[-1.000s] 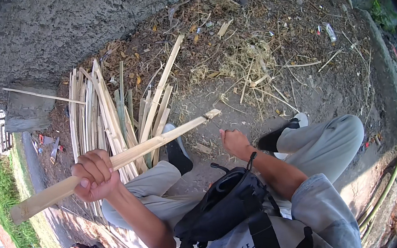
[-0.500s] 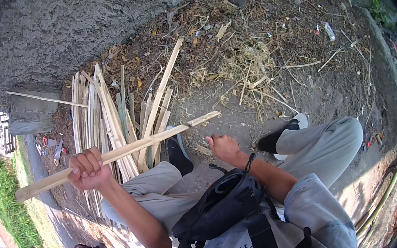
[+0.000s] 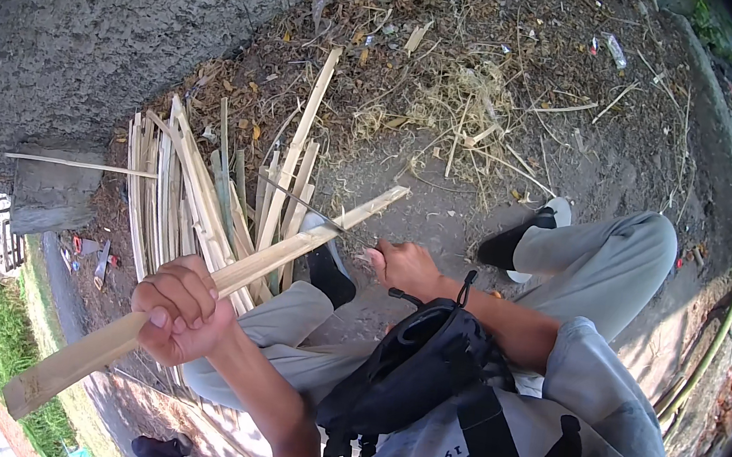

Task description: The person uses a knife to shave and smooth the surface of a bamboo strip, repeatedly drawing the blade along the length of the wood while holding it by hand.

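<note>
My left hand (image 3: 184, 311) is closed round a long pale bamboo strip (image 3: 275, 263), which slants from the lower left up to the middle of the head view. Close to the strip's far end, my right hand (image 3: 407, 268) is curled round the handle of a knife, largely hidden by the fingers. The thin dark knife blade (image 3: 301, 201) lies across the strip and sticks out past it to the left. Beyond the left hand, a pile of split bamboo strips (image 3: 173, 196) lies on the ground by my left foot.
A rough grey concrete wall (image 3: 115, 42) rises at the upper left, beside a concrete block (image 3: 55, 190) with one strip reaching over it. Curly shavings (image 3: 462, 112) and dry leaves litter the dirt ahead. A dark bag (image 3: 422, 363) hangs at my front; a green pole (image 3: 701, 361) lies far right.
My left hand looks larger and slightly further right, and the strip's near end has dropped lower. The knife blade now shows well out to the left of the strip.
</note>
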`<state>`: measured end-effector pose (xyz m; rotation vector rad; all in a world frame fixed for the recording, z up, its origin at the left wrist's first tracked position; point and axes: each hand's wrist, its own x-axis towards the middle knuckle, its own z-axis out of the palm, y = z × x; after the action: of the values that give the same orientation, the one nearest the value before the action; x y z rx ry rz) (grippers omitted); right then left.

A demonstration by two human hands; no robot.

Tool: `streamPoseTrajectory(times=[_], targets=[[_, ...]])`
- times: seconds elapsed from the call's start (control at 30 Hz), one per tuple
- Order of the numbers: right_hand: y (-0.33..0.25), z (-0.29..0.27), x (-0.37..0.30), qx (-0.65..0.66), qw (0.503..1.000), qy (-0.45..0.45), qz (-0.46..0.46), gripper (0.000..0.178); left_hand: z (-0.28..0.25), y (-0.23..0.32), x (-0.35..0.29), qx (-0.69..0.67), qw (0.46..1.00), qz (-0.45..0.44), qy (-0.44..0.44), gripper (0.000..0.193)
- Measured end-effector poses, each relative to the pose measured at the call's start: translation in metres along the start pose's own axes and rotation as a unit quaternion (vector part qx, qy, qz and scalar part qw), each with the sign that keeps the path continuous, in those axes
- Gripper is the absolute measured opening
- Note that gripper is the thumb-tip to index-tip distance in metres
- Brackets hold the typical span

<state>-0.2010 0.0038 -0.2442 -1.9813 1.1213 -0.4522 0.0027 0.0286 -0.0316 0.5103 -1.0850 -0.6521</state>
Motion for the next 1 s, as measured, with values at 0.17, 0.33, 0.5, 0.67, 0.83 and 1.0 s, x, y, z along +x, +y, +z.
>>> streamPoseTrajectory(times=[0.17, 0.33, 0.5, 0.67, 0.83, 1.0], targets=[[-0.002, 0.003, 0.001, -0.044, 0.999, 0.006, 0.008, 0.045, -0.018, -0.004, -0.004, -0.01, 0.997, -0.006, 0.071, 0.024], [-0.047, -0.028, -0.013, 0.043, 0.998, 0.015, -0.052, 0.039, 0.005, -0.004, -0.015, 0.008, 1.0, 0.007, 0.027, 0.023], [-0.03, -0.022, -0.007, -0.017, 0.999, 0.026, 0.015, 0.043, 0.022, -0.004, -0.006, 0.009, 1.0, 0.001, -0.004, 0.024], [0.043, -0.008, 0.016, -0.066, 0.994, -0.022, 0.089, 0.048, 0.022, -0.015, -0.007, 0.003, 0.999, 0.01, -0.036, 0.024], [-0.012, -0.016, 0.001, 0.03, 0.994, -0.056, 0.094, 0.052, 0.014, -0.011, -0.002, 0.022, 1.0, 0.001, 0.004, 0.024], [0.048, 0.004, 0.002, -0.022, 0.99, -0.023, 0.141, 0.051, 0.022, -0.003, -0.003, 0.026, 0.999, -0.027, -0.037, 0.028]])
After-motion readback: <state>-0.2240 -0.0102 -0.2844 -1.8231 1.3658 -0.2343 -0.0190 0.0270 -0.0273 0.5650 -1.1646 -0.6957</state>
